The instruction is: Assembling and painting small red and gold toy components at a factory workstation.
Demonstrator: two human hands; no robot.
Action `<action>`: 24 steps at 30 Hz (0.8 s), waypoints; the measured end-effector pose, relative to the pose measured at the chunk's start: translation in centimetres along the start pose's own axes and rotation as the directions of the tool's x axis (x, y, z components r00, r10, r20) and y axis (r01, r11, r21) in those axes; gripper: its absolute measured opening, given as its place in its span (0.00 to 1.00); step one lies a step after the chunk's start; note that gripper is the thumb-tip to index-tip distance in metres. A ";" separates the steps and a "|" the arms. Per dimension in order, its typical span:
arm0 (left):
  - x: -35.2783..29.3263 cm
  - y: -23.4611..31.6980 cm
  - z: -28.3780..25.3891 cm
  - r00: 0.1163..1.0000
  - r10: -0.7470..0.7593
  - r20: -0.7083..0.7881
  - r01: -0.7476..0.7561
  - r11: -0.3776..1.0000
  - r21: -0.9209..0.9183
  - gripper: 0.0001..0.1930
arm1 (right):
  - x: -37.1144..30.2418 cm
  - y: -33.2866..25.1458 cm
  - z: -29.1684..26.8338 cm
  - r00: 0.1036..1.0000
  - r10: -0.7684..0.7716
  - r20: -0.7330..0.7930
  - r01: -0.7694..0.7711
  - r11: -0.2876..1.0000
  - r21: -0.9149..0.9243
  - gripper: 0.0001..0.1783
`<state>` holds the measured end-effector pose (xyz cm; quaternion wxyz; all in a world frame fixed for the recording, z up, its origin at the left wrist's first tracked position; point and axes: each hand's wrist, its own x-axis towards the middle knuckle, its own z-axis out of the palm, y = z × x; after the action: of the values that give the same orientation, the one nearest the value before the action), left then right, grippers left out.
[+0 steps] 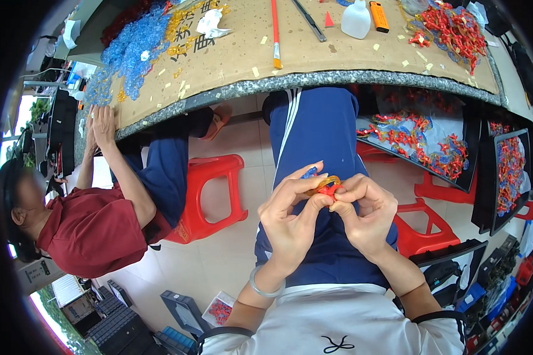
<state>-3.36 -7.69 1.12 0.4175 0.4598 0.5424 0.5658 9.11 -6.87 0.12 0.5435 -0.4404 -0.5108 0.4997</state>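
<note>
Above my lap, my left hand (293, 207) and my right hand (364, 210) are closed on one small plastic piece (330, 188). It is red, with a yellow translucent loop and a blue bit at its left side. My fingertips cover much of it, so its exact kind cannot be made out. Both thumbs press at its lower edge. A silvery bangle (265, 285) circles my left wrist.
Ahead, the cardboard-covered table (231, 65) bears blue pieces (135, 50), red pieces (456, 32), a brush (275, 35), a cutter knife (310, 21), a white bottle (356, 21) and an orange box (379, 16). A co-worker (95, 228) sits left. Trays of pieces (420, 139) stand right, beside red stools (423, 228).
</note>
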 end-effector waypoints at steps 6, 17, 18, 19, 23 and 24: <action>0.0 -0.2 0.0 0.999 0.021 0.028 -0.021 1.000 0.010 0.11 | 0.1 0.0 -0.1 1.000 -0.019 -0.007 0.019 1.000 -0.019 0.09; -0.7 -0.5 -0.1 0.997 -0.075 0.023 0.071 0.988 0.135 0.17 | 1.4 0.2 -0.5 0.993 0.115 0.029 -0.116 0.993 0.025 0.05; -0.7 -0.4 -0.2 0.997 -0.067 0.028 0.061 0.983 0.172 0.17 | 1.6 0.4 -0.5 0.991 0.128 0.024 -0.129 0.992 0.017 0.05; -0.7 -0.3 -0.2 0.998 -0.060 0.033 0.052 0.977 0.209 0.17 | 1.7 0.6 -0.5 0.990 0.142 0.019 -0.142 0.990 0.009 0.05; -0.7 -0.3 -0.2 0.996 -0.071 0.062 0.050 0.955 0.291 0.18 | 2.0 0.9 -0.6 0.992 0.124 0.001 -0.124 0.992 -0.031 0.05; -0.7 -0.3 -0.2 0.995 -0.076 0.063 0.053 0.950 0.307 0.19 | 2.0 1.0 -0.7 0.992 0.130 0.002 -0.130 0.991 -0.045 0.05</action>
<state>-3.41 -8.42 0.80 0.3795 0.5216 0.6220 0.4439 9.62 -4.71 -0.69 0.4985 -0.4836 -0.4936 0.5235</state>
